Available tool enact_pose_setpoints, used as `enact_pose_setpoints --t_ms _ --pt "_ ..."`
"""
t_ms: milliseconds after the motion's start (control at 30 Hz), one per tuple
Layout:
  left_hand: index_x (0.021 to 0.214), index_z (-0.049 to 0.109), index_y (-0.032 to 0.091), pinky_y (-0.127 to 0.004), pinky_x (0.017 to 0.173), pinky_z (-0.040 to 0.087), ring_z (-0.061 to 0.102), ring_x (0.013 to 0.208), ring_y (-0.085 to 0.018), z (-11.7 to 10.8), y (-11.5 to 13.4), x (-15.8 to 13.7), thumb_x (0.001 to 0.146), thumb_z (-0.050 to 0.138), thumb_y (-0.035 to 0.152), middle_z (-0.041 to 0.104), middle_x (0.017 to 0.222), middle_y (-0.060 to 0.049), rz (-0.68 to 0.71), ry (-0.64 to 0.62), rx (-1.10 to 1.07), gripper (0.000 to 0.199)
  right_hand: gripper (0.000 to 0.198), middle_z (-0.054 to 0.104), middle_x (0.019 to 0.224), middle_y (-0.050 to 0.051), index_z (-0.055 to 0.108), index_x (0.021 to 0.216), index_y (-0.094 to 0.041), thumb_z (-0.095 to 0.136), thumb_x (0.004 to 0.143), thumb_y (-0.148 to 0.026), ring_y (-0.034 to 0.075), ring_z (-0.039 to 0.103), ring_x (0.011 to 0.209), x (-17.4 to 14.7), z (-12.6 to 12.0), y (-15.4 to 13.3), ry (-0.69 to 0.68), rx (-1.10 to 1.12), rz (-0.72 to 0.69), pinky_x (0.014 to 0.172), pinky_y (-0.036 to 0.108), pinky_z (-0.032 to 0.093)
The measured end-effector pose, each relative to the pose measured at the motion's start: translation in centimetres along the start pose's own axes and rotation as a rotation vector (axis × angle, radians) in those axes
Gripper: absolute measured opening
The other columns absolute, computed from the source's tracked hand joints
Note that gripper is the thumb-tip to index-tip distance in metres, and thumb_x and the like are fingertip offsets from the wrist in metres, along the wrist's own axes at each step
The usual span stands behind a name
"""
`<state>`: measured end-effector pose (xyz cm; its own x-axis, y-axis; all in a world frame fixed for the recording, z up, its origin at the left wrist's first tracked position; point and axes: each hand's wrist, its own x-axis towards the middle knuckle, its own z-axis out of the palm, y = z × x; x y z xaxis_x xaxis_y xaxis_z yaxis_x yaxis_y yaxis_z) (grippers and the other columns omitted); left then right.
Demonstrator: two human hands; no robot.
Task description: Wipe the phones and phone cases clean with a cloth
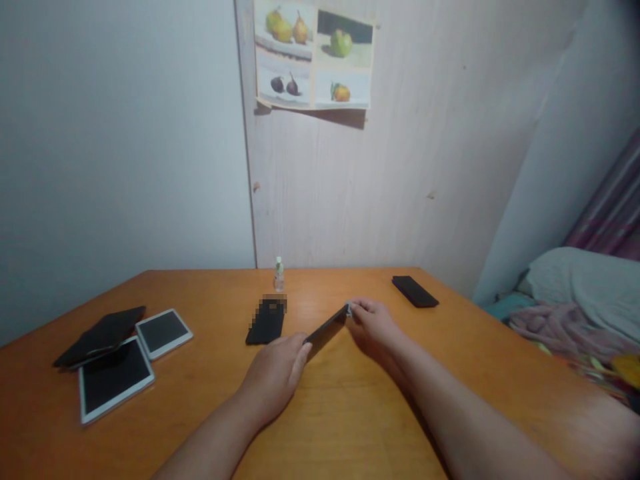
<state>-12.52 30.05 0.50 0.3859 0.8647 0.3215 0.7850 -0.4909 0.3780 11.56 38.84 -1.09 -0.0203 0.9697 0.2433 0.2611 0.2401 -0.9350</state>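
Note:
A thin, dark, flat device that looks like a tablet (327,331) is held tilted above the table, seen nearly edge-on. My left hand (280,367) is closed on its near left end, thumb along the edge. At its far right end, the fingers of my right hand (371,325) are pinched together around a small pale grey thing (349,310), possibly a bit of cloth, pressed against the edge. Just beyond my left hand lies a black flat case or device (267,323), its upper part blurred out by pixelation.
On the left of the wooden table (350,413) are a white-framed tablet (117,377), a smaller white-framed one (164,332) and a dark cover (103,335). A small clear bottle (279,275) stands at the back. Another black flat item (415,291) lies back right.

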Motion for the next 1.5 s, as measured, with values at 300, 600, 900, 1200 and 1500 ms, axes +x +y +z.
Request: enact_pose_setpoints --t_ms 300,600,900,1200,1500 --pt "0.092 0.058 0.021 -0.029 0.069 0.043 0.063 0.078 -0.022 -0.2 -0.5 0.0 0.104 0.029 0.042 0.067 0.084 -0.005 -0.067 0.008 -0.199 0.037 0.020 0.050 0.047 -0.002 0.056 0.054 -0.018 0.070 0.068 -0.022 0.010 0.041 0.048 0.3 1.4 2.2 -0.032 -0.018 0.136 0.049 0.023 0.027" --pt "0.092 0.059 0.022 -0.030 0.071 0.046 0.065 0.081 -0.023 -0.6 -0.6 0.1 0.101 0.033 0.045 0.070 0.087 -0.005 -0.093 0.008 -0.246 0.036 0.017 0.047 0.047 -0.003 0.059 0.056 -0.017 0.066 0.072 -0.021 0.010 0.041 0.049 0.5 1.7 1.4 0.010 0.024 0.166 0.050 0.023 0.029" --pt "0.088 0.058 0.022 -0.033 0.072 0.047 0.065 0.080 -0.025 -0.6 -0.7 0.0 0.100 0.031 0.049 0.069 0.084 -0.006 -0.121 -0.022 -0.231 0.039 0.013 0.053 0.052 -0.003 0.064 0.065 -0.017 0.059 0.076 -0.022 0.010 0.044 0.050 1.0 2.0 1.3 0.036 0.057 0.170 0.050 0.022 0.030" --pt "0.091 0.058 0.022 -0.030 0.069 0.045 0.063 0.077 -0.023 -0.7 -0.6 -0.1 0.102 0.033 0.045 0.067 0.081 -0.004 -0.106 -0.027 -0.242 0.035 0.014 0.054 0.054 -0.002 0.061 0.065 -0.017 0.056 0.077 -0.021 0.009 0.043 0.050 0.7 2.0 0.3 0.067 0.101 0.159 0.050 0.021 0.031" --pt "0.089 0.057 0.022 -0.028 0.068 0.043 0.062 0.074 -0.021 -0.6 -0.7 -0.2 0.103 0.034 0.043 0.065 0.078 -0.002 -0.101 -0.031 -0.251 0.034 0.017 0.047 0.045 -0.004 0.058 0.057 -0.017 0.064 0.072 -0.022 0.009 0.041 0.045 0.8 2.0 0.9 0.063 0.061 0.210 0.047 0.022 0.028"
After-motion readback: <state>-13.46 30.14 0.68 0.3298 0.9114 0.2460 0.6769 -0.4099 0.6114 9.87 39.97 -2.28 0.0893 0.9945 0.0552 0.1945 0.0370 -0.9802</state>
